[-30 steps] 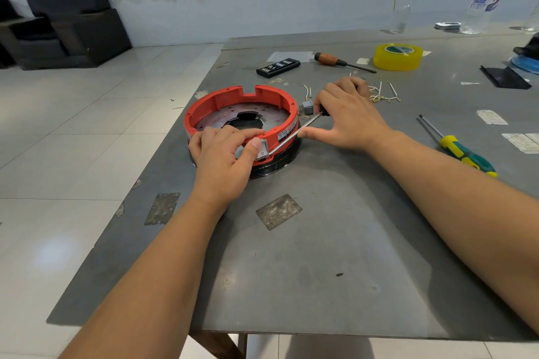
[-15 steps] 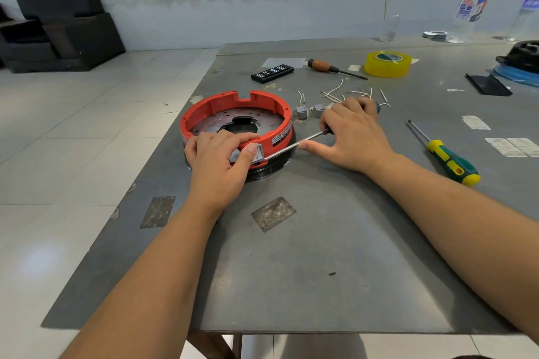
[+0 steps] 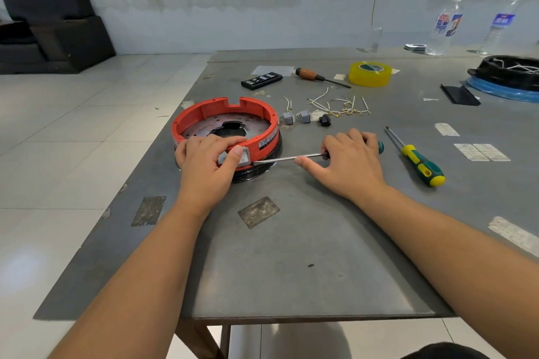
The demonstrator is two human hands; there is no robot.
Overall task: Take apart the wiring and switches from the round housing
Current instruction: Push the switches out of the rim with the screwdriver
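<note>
Person prying a switch out of the round housing with a screwdriver.
Left hand [image 3: 205, 167] grips the red housing [image 3: 204, 114] wall on the table [image 3: 291, 256], thumb on the grey switch [image 3: 244, 157]; right hand [image 3: 347, 163] grips the screwdriver [image 3: 287, 158], tip at the switch's edge.

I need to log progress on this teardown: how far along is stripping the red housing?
Done: loose wires and two grey switches already lie on the table. In hand: the left hand steadies the red housing while the right hand works a screwdriver tip at the white switch in its wall. Left: freeing that switch.
</note>
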